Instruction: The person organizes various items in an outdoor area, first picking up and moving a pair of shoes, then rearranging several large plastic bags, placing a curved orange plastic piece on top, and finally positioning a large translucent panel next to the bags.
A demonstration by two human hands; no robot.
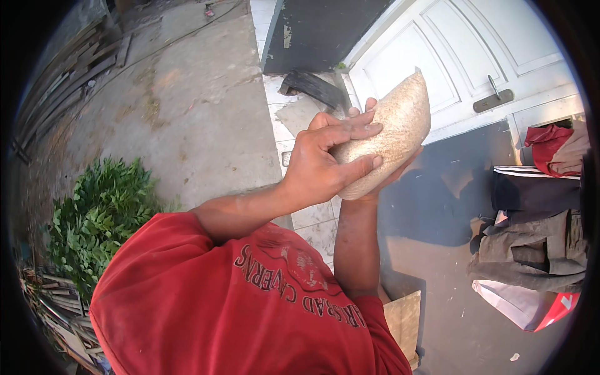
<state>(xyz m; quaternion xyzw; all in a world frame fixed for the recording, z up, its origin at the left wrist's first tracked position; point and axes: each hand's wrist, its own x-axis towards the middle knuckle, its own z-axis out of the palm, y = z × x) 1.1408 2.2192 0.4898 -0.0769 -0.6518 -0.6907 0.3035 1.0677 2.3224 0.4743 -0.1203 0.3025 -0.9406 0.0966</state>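
A clear plastic bag of pale beige grains (397,128) is held up at a tilt in front of me, its pointed corner towards the upper right. My left hand (325,153) grips its near left side, with thumb and fingers pressed into the plastic. Underneath and behind the bag, my right hand (405,170) supports it; the bag hides most of that palm and its fingers. The fingertips at the bag's upper left edge are partly hidden. I cannot make out the exact kind of grain.
A white panelled door (462,75) with a metal handle stands at upper right. Clothes (531,244) hang at the right. Leafy green branches (103,219) lie at left, near stacked wood (81,62). A dark board (315,90) rests on the tiles, and a cardboard box (403,319) sits below.
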